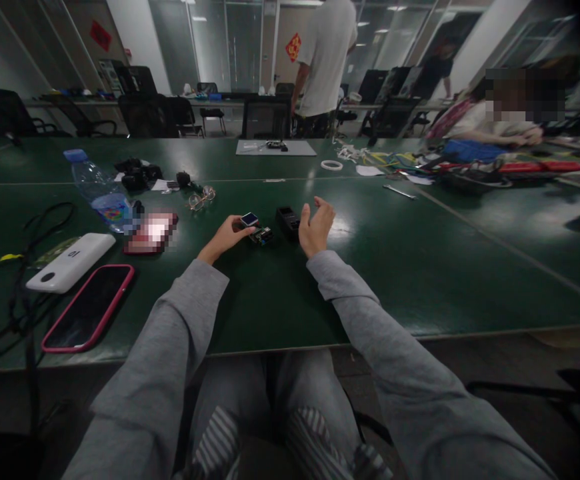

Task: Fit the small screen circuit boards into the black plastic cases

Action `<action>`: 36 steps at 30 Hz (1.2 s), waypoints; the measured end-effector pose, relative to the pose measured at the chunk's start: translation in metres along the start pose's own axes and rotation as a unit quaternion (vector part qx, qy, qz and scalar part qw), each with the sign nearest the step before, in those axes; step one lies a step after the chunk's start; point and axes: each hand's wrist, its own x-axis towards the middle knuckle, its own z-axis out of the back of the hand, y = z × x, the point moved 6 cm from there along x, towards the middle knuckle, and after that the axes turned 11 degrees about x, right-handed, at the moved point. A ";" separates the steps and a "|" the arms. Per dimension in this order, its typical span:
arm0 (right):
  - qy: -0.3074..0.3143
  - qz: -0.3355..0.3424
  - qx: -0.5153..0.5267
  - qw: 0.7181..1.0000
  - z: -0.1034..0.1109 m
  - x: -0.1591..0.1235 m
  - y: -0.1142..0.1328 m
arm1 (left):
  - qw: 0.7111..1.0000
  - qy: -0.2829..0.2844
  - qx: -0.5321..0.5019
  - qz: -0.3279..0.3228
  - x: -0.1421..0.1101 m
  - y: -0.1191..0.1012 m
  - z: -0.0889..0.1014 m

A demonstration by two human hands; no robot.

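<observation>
Left hand (229, 235): small pale-framed electronic module with dark screen (249, 219) pinched by thumb and fingers, left of black rectangular device (288, 221), by bare circuit board (265, 236) | Right hand (317, 225): held open, empty, right of device, contact unclear | Container: clear blue-capped plastic bottle (95, 185) seen well left of device, contents indistinct

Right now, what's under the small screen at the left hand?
Part of a circuit board shows at the lower right edge of the small screen. The screen and left hand cover the rest; can't tell what's directly underneath or whether they're joined.
</observation>
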 end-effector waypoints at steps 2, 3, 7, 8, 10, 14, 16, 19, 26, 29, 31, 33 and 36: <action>0.005 -0.005 0.003 1.000 -0.001 -0.001 0.000 | 1.000 -0.010 -0.012 0.004 0.001 0.002 0.003; 0.008 -0.009 0.005 1.000 -0.002 -0.001 0.000 | 1.000 -0.018 -0.016 0.012 0.002 0.004 0.005; 0.023 -0.023 0.013 0.999 -0.004 -0.002 -0.001 | 0.998 -0.042 -0.032 0.046 0.004 0.010 0.010; 0.026 -0.024 0.014 0.999 -0.004 -0.003 -0.002 | 0.997 -0.045 -0.036 0.050 0.004 0.010 0.011; 0.030 -0.021 0.012 0.999 -0.006 -0.003 -0.002 | 0.996 -0.049 -0.042 0.056 0.003 0.009 0.011; 0.053 -0.021 0.010 0.998 -0.012 -0.005 -0.006 | 0.996 -0.055 -0.054 0.047 0.001 0.002 0.011; 0.070 -0.026 0.008 0.997 -0.016 -0.007 -0.009 | 0.996 -0.055 -0.063 0.043 0.000 -0.002 0.012; 0.092 -0.028 0.006 0.995 -0.021 -0.010 -0.011 | 0.995 -0.044 -0.077 0.047 0.000 -0.004 0.011; 0.138 -0.030 -0.011 0.990 -0.029 -0.016 -0.012 | 0.998 -0.038 -0.055 0.018 0.000 -0.005 0.000; 0.158 -0.034 -0.018 0.987 -0.031 -0.018 -0.014 | 0.999 -0.046 0.012 -0.007 -0.002 -0.007 -0.002; 0.165 -0.036 -0.009 0.986 -0.032 -0.018 -0.014 | 0.997 -0.057 0.055 -0.011 -0.004 -0.009 0.001; 0.170 -0.044 0.013 0.984 -0.033 -0.018 -0.014 | 0.993 -0.070 0.095 0.000 -0.008 -0.010 0.007; 0.176 -0.060 0.041 0.982 -0.034 -0.018 -0.013 | 0.986 -0.082 0.146 0.017 -0.012 -0.013 0.014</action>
